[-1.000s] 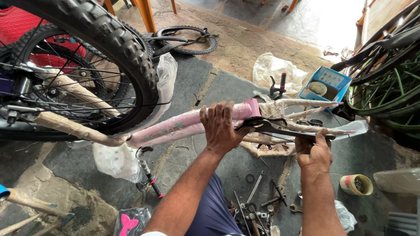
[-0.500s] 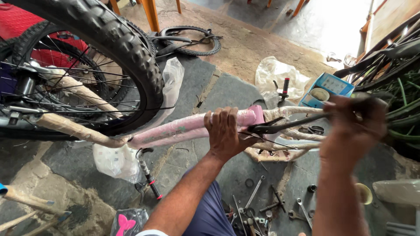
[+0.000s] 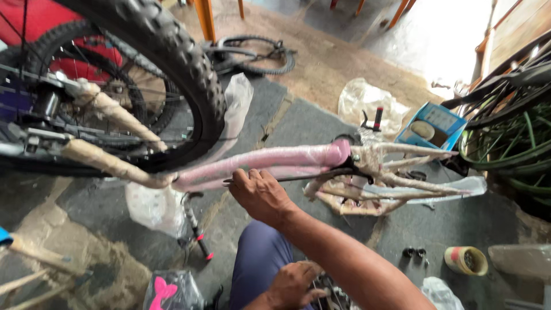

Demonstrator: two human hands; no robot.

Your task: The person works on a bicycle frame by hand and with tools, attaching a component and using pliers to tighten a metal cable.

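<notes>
Beside the fingers of the right hand (image 3: 261,195), which are closing around a thin black rod (image 3: 298,176), the pink wrapped bicycle frame (image 3: 270,161) is lying just beyond. Left of them, a knobby tyre (image 3: 172,63) is crowding in. Since earlier, the left hand (image 3: 293,284), fingers loosely curled, is dropping toward tools below.

Left hand (image 3: 261,195) covers part of the thin black rod (image 3: 310,177), so the grip on it can't be confirmed. Right hand (image 3: 295,284) sits at the bottom edge, fingers motion-blurred, whatever's beneath them unreadable. Big knobby tyre (image 3: 172,63) is cut by the top and left edges; the pink-wrapped frame (image 3: 275,161) disappears behind it.
</notes>
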